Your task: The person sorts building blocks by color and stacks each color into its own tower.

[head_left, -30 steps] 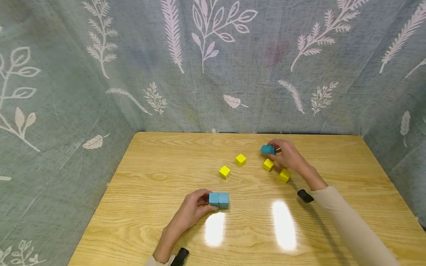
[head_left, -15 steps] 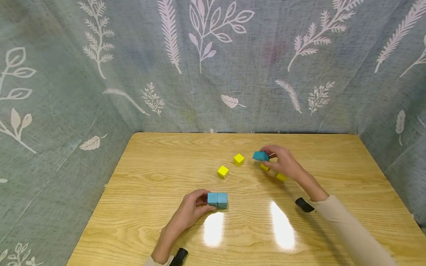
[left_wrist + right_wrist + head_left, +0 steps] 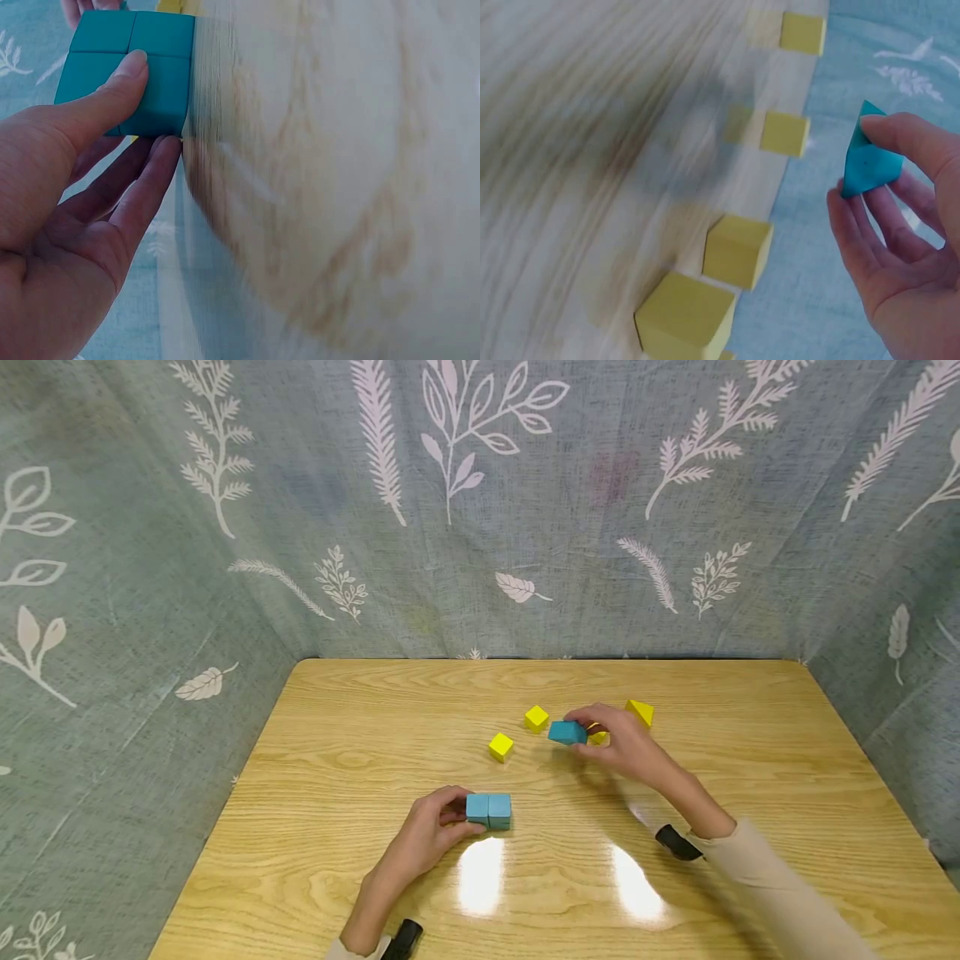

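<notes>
Near the table's middle, my left hand (image 3: 429, 828) grips a block of blue cubes (image 3: 488, 811) from its left side. In the left wrist view the thumb lies over the teal cubes (image 3: 127, 73), stacked two high and two wide, with fingers on the opposite side. Farther back and to the right, my right hand (image 3: 628, 745) pinches a blue wedge-like piece (image 3: 567, 732) above the table. The right wrist view shows the teal piece (image 3: 871, 159) between thumb and fingers, with a pointed end. Yellow cubes (image 3: 736, 252) stand on the table beside it.
Two yellow cubes, one (image 3: 536, 719) behind the other (image 3: 501, 747), stand left of my right hand. A yellow pointed piece (image 3: 640, 712) lies behind that hand, which partly hides another yellow block (image 3: 597, 736). A patterned cloth (image 3: 420, 568) hangs behind the wooden table (image 3: 360, 710).
My right hand has moved left and toward the front with the blue piece, uncovering the yellow pointed piece behind it. My left hand keeps its hold on the blue cubes. The head view has shifted slightly.
</notes>
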Tool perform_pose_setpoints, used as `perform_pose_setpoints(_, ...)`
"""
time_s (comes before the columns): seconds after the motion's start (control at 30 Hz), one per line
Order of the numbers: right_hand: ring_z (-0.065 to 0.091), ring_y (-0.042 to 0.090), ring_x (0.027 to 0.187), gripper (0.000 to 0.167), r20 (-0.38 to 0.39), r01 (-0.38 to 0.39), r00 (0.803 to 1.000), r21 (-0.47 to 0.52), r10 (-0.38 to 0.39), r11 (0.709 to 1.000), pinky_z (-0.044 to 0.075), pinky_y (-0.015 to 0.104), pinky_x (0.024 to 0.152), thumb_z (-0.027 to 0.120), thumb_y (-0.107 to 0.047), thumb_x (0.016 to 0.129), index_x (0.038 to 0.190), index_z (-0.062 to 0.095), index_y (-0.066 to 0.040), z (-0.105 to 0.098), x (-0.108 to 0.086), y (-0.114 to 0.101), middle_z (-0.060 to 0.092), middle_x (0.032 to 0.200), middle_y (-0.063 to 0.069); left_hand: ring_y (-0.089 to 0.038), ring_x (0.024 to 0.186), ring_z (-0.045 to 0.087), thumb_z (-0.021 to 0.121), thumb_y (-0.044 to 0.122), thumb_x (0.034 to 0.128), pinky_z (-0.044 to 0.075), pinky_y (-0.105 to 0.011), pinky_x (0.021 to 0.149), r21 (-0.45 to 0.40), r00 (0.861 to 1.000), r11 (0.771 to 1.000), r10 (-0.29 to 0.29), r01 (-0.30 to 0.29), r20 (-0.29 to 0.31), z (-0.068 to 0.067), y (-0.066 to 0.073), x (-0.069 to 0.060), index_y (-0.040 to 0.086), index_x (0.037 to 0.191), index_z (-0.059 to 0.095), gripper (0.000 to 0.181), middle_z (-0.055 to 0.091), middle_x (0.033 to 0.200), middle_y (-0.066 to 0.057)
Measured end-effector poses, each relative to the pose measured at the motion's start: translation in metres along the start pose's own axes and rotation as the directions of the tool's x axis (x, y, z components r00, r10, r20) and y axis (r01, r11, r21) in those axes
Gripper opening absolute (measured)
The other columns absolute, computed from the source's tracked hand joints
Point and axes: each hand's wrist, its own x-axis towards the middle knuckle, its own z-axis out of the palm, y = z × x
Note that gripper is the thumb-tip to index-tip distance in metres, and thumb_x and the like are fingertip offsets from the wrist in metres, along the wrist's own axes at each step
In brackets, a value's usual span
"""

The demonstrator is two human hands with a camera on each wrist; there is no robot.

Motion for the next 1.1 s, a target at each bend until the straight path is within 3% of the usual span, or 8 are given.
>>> perform_pose_setpoints(0.43, 0.069, 0.026, 0.101, 0.042, 0.025, 0.085, 0.996, 0.098, -0.088, 0.992, 0.06, 0.045, 0.087, 0.081, 0.003, 0.085, 0.126, 0.068, -0.002, 0.02, -0.006, -0.023, 0.071, 0.116, 0.01, -0.033, 0.107, 0.068, 0.078, 0.002, 0.0894, 0.058, -0.03, 0.091, 0.006, 1.0, 1.0, -0.006, 0.006, -0.008, -0.001, 0.0, -0.001, -0.003, 0.12, 0.065, 0.034, 0.066, 0.116, -0.017)
perform_pose_setpoints(0.77, 0.068, 0.021, 0.102, 0.041, 0.073, 0.104, 0.99, 0.159, -0.117, 0.982, 0.059, 0.046, 0.088, 0.079, -0.003, 0.09, 0.13, 0.068, -0.006, 0.034, -0.006, -0.045, 0.07, 0.118, 0.005, -0.031, 0.108, 0.068, 0.078, 0.002, 0.0895, 0.058, -0.03, 0.092, -0.004, 1.0, 1.0, -0.003, 0.003, -0.003, -0.001, -0.001, 0.0, -0.002, 0.12, 0.065, 0.034, 0.066, 0.115, -0.015)
perform_pose_setpoints(1.1, 0.067, 0.016, 0.102, 0.043, 0.118, 0.132, 0.98, 0.209, -0.159, 0.969, 0.06, 0.045, 0.086, 0.081, -0.008, 0.089, 0.13, 0.069, -0.004, 0.052, -0.004, -0.063, 0.07, 0.117, 0.006, -0.032, 0.106, 0.069, 0.077, 0.001, 0.0898, 0.059, -0.031, 0.09, 0.01, 0.999, 0.999, 0.048, -0.048, -0.001, 0.0, -0.002, 0.001, -0.002, 0.12, 0.065, 0.032, 0.067, 0.115, -0.015)
